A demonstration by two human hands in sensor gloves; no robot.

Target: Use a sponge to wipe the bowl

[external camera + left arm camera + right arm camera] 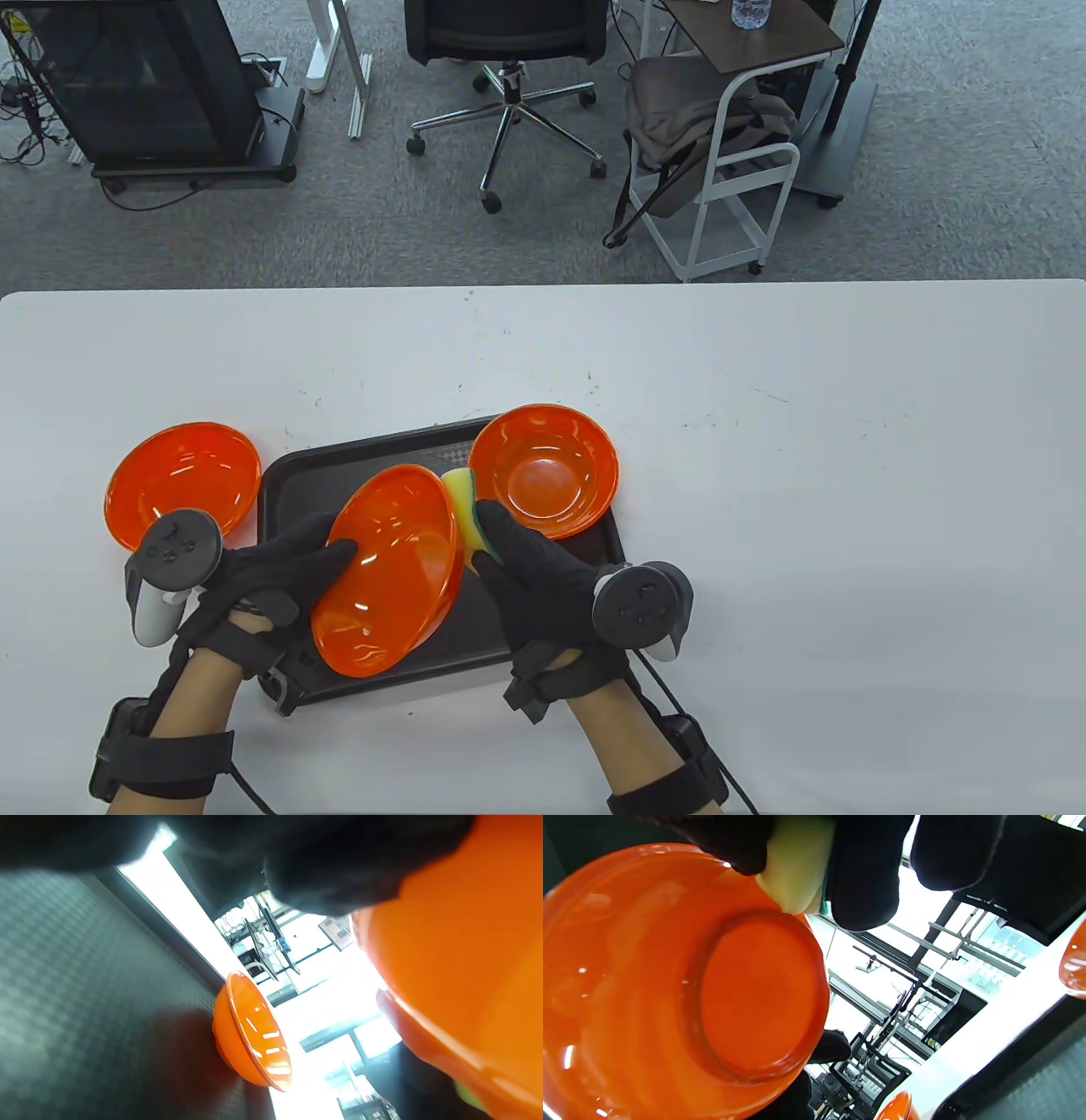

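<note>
Over the tray (pixel 284 484): bowl (pixel 390 569) tilted up
left grip (pixel 271 577) clasps its rim, right grip (pixel 543 577) pinches sponge (pixel 465 509) against its outside.

Pretty cramped in the middle of the desk (pixel 764 382). The black tray (pixel 288 484) is packed: the tilted bowl (pixel 390 569) fills its near-left part, a second bowl (pixel 543 471) sits on its far-right corner, and the sponge (pixel 465 509) is wedged in the gap between them, so no way through there. Both hands, left hand (pixel 271 577) and right hand (pixel 543 586), block the tray's near edge. A third bowl (pixel 182 492) sits just left of the tray. The whole right half of the desk and the far strip are wide open.
</note>
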